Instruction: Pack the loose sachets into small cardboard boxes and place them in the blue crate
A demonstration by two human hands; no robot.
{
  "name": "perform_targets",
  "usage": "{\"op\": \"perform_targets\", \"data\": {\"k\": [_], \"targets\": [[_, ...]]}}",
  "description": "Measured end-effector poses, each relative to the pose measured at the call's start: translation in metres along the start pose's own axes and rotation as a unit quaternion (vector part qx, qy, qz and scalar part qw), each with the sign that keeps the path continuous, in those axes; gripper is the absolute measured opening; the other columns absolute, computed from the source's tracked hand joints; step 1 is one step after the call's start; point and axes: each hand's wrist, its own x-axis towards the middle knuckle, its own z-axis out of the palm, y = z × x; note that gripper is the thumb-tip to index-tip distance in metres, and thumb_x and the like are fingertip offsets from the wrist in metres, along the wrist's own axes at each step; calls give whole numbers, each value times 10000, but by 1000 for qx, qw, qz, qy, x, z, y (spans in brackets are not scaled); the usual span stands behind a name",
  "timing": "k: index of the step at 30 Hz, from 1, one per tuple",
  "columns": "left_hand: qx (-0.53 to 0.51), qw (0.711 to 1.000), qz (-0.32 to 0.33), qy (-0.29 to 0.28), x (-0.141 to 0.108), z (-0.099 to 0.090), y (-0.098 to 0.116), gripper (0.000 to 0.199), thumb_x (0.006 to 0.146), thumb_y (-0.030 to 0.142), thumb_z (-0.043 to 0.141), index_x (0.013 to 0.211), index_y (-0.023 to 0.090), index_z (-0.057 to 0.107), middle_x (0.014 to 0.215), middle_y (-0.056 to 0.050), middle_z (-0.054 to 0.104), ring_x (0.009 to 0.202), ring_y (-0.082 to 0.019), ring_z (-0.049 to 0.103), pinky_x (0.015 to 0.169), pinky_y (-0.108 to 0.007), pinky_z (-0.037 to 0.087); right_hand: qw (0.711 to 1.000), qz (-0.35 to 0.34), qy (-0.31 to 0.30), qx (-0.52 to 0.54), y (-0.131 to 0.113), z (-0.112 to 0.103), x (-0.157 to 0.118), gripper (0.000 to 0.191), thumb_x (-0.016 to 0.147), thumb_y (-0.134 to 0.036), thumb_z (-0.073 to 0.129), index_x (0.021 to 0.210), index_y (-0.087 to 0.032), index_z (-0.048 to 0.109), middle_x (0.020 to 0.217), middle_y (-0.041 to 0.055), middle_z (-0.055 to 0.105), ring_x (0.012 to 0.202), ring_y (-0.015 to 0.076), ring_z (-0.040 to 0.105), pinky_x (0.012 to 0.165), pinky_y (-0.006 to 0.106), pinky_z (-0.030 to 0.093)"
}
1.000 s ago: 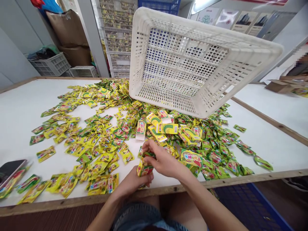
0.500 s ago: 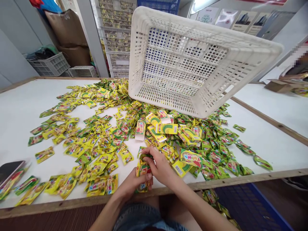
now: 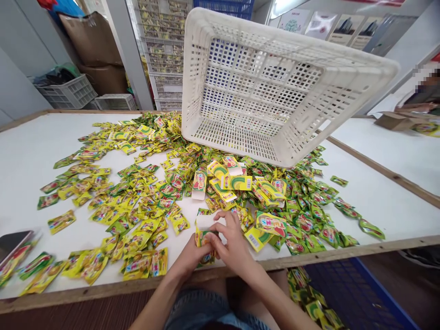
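Close to the table's front edge, my left hand [image 3: 195,251] is wrapped round a small yellow-and-green printed carton [image 3: 201,237]. A white inner flap [image 3: 205,222] stands up at the carton's top end. My right hand [image 3: 231,238] is bent over the same carton, its thumb against the front and its forefinger by the flap; the other fingers are partly curled. Whatever lies inside the carton is hidden. Just beyond my hands, several similar cartons [image 3: 237,182] lie on a heap of small yellow and green sachets [image 3: 144,197].
A large white plastic crate [image 3: 240,146] rests tilted on the heap, its opening towards me. A phone [image 3: 13,245] lies at the table's left edge. Below the table at right stands a blue crate [image 3: 357,293] beside more sachets [image 3: 312,302]. Another person's arm [image 3: 419,105] shows at far right.
The white flap now shows upright at the carton's top, where my right fingers covered it before. My right hand has shifted slightly right and its fingers have spread a little.
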Motion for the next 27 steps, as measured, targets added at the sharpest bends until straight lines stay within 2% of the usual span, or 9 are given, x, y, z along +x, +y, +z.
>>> {"op": "perform_targets", "data": {"k": [2,6,9,11,15,19,21,24,27], "targets": [[43,999,7,-1,2,-1,-3,281,693,354,630,872,137,632,663,-27,644,725,-210,579,685,-281,440,1000,8,-24,8,6,0,-3,123,796,-252,579,689,-210,622,1104,72,499,1083,262,405,909,417,309],[118,992,38,39,-1,-4,-5,381,707,350,636,1022,149,558,860,-57,656,867,-239,574,774,-304,439,989,52,-72,117,20,4,-9,110,847,-228,481,809,-205,582,830,37,571,805,182,529,733,309,408],[100,987,82,92,-9,-6,-3,517,756,334,605,1185,200,349,978,-66,617,912,-209,580,816,-306,437,975,106,-6,197,27,13,-15,154,803,-246,549,941,-205,492,793,4,563,698,152,533,644,263,416],[82,989,85,87,-15,-9,-4,503,792,329,566,1202,230,293,980,-53,598,880,-188,591,787,-290,449,962,133,36,234,29,21,-18,214,773,-259,593,938,-206,466,790,-1,564,711,153,544,641,254,417],[97,992,62,46,-20,-20,-7,321,792,344,564,1062,205,459,851,-22,592,767,-176,584,706,-262,455,956,147,21,253,27,30,-21,106,806,-282,560,862,-193,545,765,11,598,734,161,560,654,253,412],[148,982,89,77,-16,-28,-5,175,804,332,552,856,165,565,818,-39,597,817,-189,567,763,-272,434,969,101,-19,223,24,31,-15,146,848,-267,492,797,-191,606,766,25,620,747,165,562,676,258,413],[123,982,110,93,-14,-28,-3,171,807,307,553,910,172,571,903,-54,613,891,-195,566,822,-283,422,974,85,-11,211,23,32,-11,143,843,-252,498,779,-193,610,781,29,620,766,169,564,692,260,417],[52,986,127,92,-13,-26,1,276,800,275,569,1063,203,527,1002,-61,625,958,-197,572,873,-306,420,967,93,10,236,23,32,-8,140,835,-237,517,950,-205,589,795,20,624,749,160,575,685,258,432],[90,984,137,74,-16,-24,5,192,811,271,554,971,178,605,1031,-83,632,1004,-212,561,909,-313,408,969,74,-5,235,22,28,-8,135,833,-242,533,932,-208,617,843,30,639,803,166,584,718,265,436]]}}
